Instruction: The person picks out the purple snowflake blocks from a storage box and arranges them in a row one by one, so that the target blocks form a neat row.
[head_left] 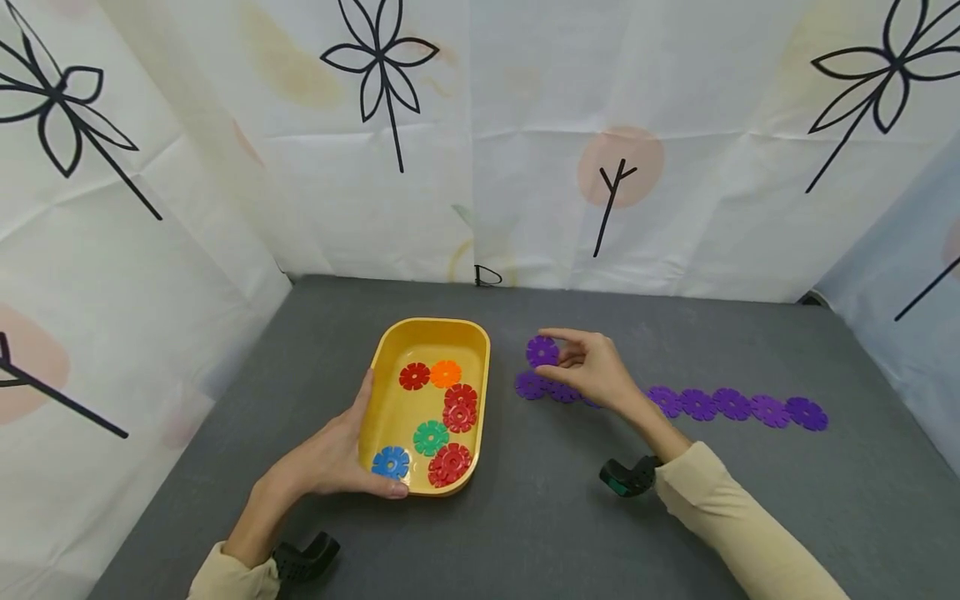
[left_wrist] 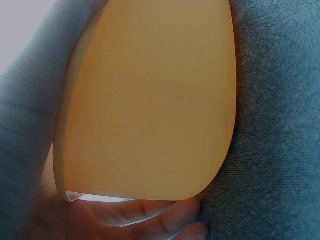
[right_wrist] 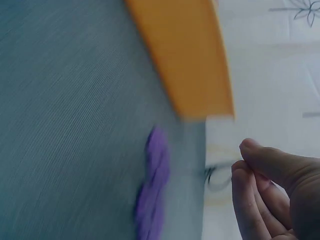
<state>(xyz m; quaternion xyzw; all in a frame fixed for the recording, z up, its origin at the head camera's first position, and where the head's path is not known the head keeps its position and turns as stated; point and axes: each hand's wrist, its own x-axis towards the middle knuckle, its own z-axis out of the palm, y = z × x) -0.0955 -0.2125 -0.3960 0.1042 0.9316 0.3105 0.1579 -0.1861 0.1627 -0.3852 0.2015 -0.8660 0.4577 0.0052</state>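
Note:
My left hand [head_left: 330, 454] holds a yellow plastic tray [head_left: 390, 333], its thumb at the near corner and its fingers along the left side. In the left wrist view the tray's smooth outside [left_wrist: 155, 100] fills the middle, with fingers [left_wrist: 165, 220] at its edge. Inside lie several notched flower discs: red [head_left: 414, 377], orange [head_left: 446, 374], green [head_left: 431, 437] and blue [head_left: 391, 462]. To the tray's right, my right hand [head_left: 596, 367] pinches a purple flower disc [head_left: 542, 351] between thumb and index finger. That disc does not show in the right wrist view.
A row of linked purple flower discs [head_left: 731, 404] runs across the grey table [head_left: 540, 525], partly hidden under the right hand; its left end [head_left: 530, 385] lies near the tray. White cloth [head_left: 525, 208] with plant drawings hangs behind and at both sides.

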